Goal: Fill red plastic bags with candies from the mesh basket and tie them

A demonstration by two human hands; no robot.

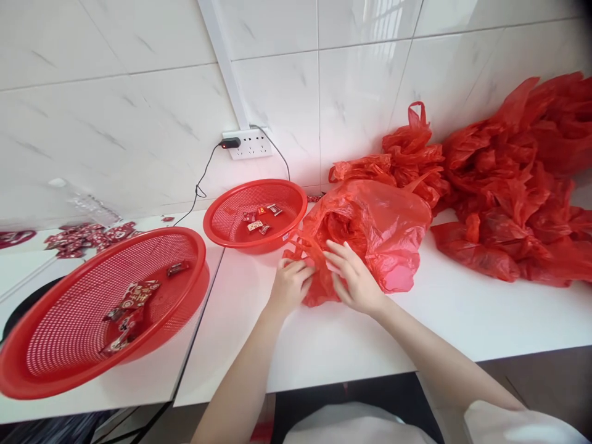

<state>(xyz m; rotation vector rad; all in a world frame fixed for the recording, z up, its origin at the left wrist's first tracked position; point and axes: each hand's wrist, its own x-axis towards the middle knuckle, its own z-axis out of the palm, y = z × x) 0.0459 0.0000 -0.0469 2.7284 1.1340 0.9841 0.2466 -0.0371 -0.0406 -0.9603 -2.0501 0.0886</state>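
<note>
A puffed red plastic bag [374,228] lies on the white counter [462,314] in front of me. My left hand [290,285] is closed in a pinch on the bag's bunched handle end at its left. My right hand [354,277] rests against the same bunched part, fingers curled on the plastic. Both hands meet at the bag's lower left corner.
A small red mesh basket [255,214] with a few wrapped candies stands behind my left hand. A larger red basket [99,308] with candies sits at the left. Crumpled red bags [513,185] pile at the right against the tiled wall. Loose candies [86,237] lie far left; a plugged socket [247,143].
</note>
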